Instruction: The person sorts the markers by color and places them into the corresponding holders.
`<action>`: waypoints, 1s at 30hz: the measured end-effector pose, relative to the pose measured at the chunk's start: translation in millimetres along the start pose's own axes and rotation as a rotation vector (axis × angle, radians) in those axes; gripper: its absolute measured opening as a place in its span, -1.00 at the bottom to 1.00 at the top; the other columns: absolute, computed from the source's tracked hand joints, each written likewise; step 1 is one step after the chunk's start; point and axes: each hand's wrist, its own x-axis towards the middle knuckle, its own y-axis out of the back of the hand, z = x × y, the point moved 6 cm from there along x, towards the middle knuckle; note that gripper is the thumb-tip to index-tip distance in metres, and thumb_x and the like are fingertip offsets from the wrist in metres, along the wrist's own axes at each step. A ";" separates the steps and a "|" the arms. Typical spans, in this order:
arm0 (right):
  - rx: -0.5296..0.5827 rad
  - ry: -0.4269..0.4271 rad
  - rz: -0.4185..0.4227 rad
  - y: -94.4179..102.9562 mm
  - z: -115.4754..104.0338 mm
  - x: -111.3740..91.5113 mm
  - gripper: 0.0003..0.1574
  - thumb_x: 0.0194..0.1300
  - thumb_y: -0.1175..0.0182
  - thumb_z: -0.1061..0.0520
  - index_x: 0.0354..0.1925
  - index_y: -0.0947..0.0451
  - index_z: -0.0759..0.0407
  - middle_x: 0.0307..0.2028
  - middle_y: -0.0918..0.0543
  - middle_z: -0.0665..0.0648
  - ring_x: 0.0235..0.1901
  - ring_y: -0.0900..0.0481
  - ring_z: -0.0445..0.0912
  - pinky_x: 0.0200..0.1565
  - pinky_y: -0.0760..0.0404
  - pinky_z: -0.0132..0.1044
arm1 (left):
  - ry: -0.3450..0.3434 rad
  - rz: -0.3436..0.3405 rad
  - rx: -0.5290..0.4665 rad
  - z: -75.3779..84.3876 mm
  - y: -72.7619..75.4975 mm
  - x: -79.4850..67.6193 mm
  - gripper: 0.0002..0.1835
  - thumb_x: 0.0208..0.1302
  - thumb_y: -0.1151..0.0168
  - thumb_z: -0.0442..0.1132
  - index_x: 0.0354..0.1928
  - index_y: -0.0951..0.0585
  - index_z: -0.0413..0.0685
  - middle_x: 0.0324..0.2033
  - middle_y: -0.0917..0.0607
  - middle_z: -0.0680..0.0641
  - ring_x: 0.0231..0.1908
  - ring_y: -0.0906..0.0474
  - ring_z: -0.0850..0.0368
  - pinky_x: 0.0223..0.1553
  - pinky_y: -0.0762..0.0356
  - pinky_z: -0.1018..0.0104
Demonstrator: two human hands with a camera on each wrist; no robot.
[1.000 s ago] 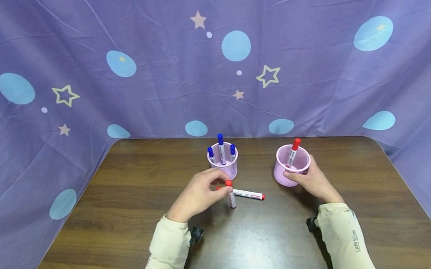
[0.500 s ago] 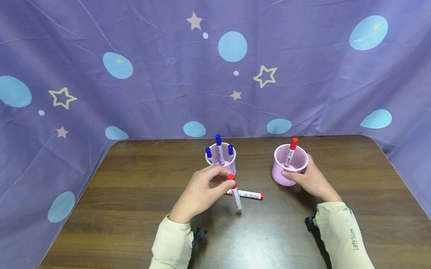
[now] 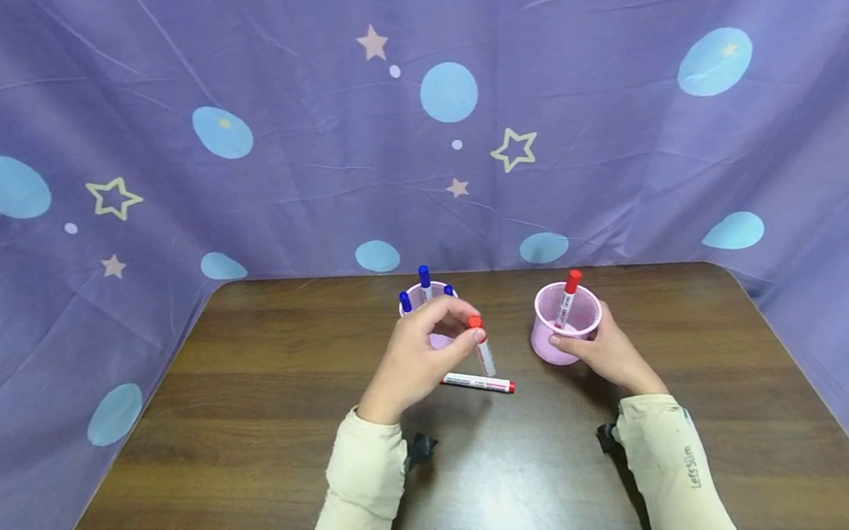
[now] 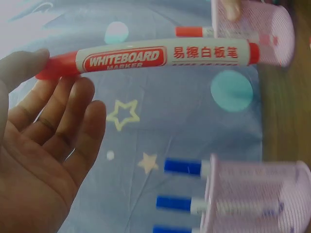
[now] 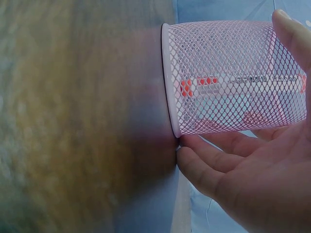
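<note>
My left hand (image 3: 416, 360) pinches a whiteboard marker (image 4: 165, 56) by its red cap, and the white barrel hangs down over the table. On the right, my right hand (image 3: 615, 350) grips a pink mesh pen cup (image 5: 223, 111) round its side, thumb near the rim. One red-capped marker (image 3: 567, 296) leans inside that cup. Below the held marker, another red-ended marker (image 3: 480, 383) lies flat on the wood. Behind my left hand stands a second pink mesh cup (image 4: 211, 194), partly hidden in the head view, with blue-capped markers (image 4: 182, 203) in it.
The brown wooden table (image 3: 259, 441) reaches back to a purple curtain (image 3: 312, 141) with stars and blue dots, which also hangs along both sides. A black wrist-camera mount (image 3: 420, 448) sits at the left cuff.
My left hand has lifted the red-capped marker off the table and carried it right and away from me, now overlapping the blue-marker cup. My right hand stays on its cup.
</note>
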 end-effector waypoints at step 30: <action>0.032 0.045 0.001 0.7 0.8 3.8 0.16 0.17 -0.46 0.20 0.47 0.05 0.41 0.26 -0.34 0.47 0.26 -0.34 0.28 0.29 -0.27 0.12 | 0.039 0.131 -0.113 -33.5 -78.1 72.9 -0.82 0.27 -0.42 -0.29 -0.14 -0.65 -0.18 -0.30 -0.72 -0.07 -0.27 -0.63 0.23 -0.16 -0.64 0.32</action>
